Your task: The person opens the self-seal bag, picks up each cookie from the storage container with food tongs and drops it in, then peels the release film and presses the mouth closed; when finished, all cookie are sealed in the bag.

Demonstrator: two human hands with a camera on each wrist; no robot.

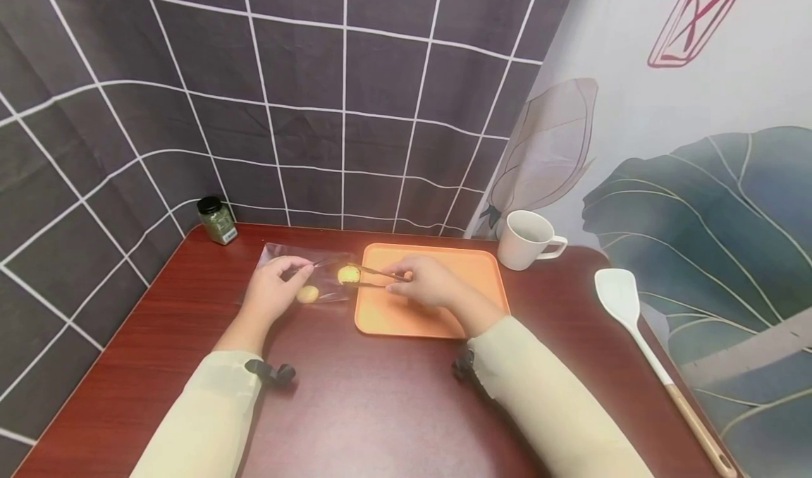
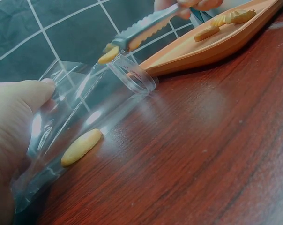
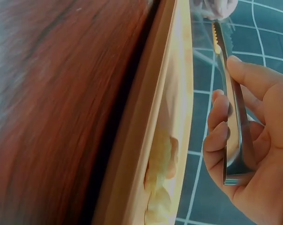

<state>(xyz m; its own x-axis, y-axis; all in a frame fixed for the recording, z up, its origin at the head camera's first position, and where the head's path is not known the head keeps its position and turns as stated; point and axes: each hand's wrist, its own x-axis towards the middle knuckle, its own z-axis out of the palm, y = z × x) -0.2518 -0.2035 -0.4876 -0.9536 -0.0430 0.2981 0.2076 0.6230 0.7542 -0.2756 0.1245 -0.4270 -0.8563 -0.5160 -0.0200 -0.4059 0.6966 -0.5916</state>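
Observation:
My left hand (image 1: 271,291) pinches the upper edge of a clear plastic bag (image 2: 69,89) between thumb and fingers. One oval yellow cookie (image 2: 81,147) lies low inside the bag. Metal tongs (image 3: 234,122) are held in my right hand (image 1: 428,280), over the left part of an orange tray (image 1: 374,326). The serrated tips of the tongs clasp another yellow cookie (image 2: 108,55) at the bag's mouth, left of the tray. On the tray, partly covered by my right hand in the head view, sit several pieces of cookie (image 2: 233,18).
A white mug (image 1: 525,242) stands behind the tray's right corner. To the right lies a white spatula (image 1: 624,302) with a wooden handle, along the table's edge. A small dark-lidded jar (image 1: 218,221) stands at the back left, by the grid-patterned curtain (image 1: 304,132).

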